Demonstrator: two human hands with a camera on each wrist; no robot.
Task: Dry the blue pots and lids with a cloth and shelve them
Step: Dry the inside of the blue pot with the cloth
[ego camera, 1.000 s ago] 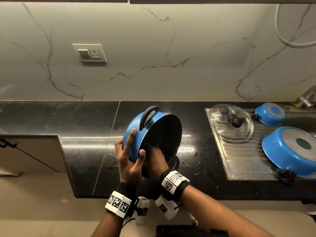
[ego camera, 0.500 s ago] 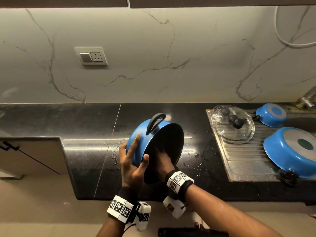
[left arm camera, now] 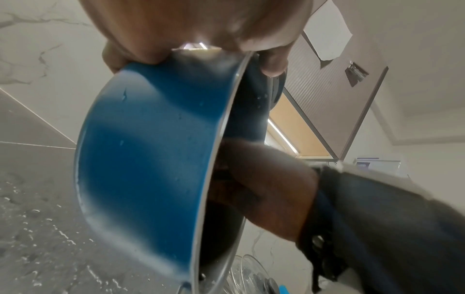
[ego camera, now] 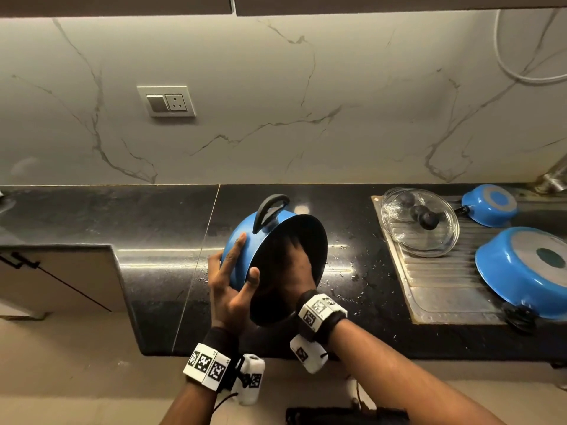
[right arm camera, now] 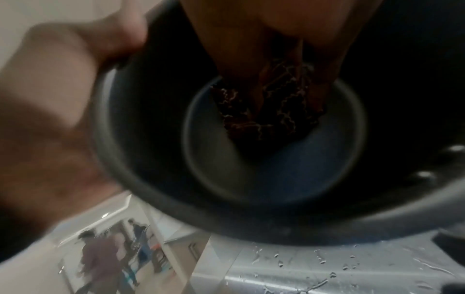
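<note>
- Two hands work one blue pot (ego camera: 245,240) above the wet black countertop (ego camera: 159,216): the left hand (ego camera: 228,286) grips its rim, thumb inside and fingers spread on the wall.
- Inside, the right hand (ego camera: 294,271) presses a dark patterned cloth (right arm camera: 266,111) to the base; how its fingers curl is unclear.
- Drying the interior appears under way; the outer wall, still beaded, likely comes next.
- Beyond, glass lids (ego camera: 420,222) and two upturned blue pans (ego camera: 521,268) wait on the drainboard (ego camera: 445,289). No shelf shows.
</note>
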